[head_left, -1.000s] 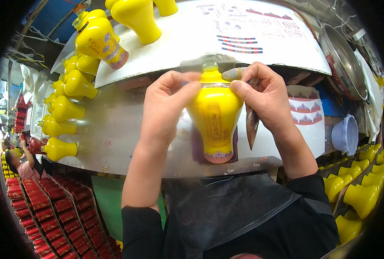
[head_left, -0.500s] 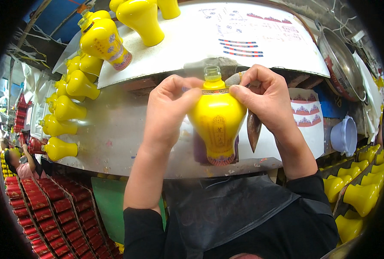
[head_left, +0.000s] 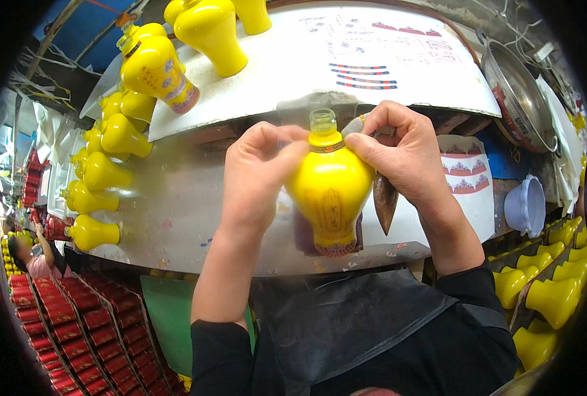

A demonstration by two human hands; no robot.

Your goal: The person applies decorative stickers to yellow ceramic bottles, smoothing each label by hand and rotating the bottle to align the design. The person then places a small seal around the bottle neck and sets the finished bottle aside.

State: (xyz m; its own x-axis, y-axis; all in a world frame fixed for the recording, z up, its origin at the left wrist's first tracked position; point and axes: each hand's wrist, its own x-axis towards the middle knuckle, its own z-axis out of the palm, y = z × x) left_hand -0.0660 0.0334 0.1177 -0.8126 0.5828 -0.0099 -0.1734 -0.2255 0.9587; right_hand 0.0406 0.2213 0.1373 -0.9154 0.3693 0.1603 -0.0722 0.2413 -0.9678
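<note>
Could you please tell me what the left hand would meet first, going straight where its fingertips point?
Probably the yellow bottle, at its banded neck; depth is unclear, so the left hand may already touch it.

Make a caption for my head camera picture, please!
Left hand and right hand flank a patterned band on a yellow bottle.
</note>
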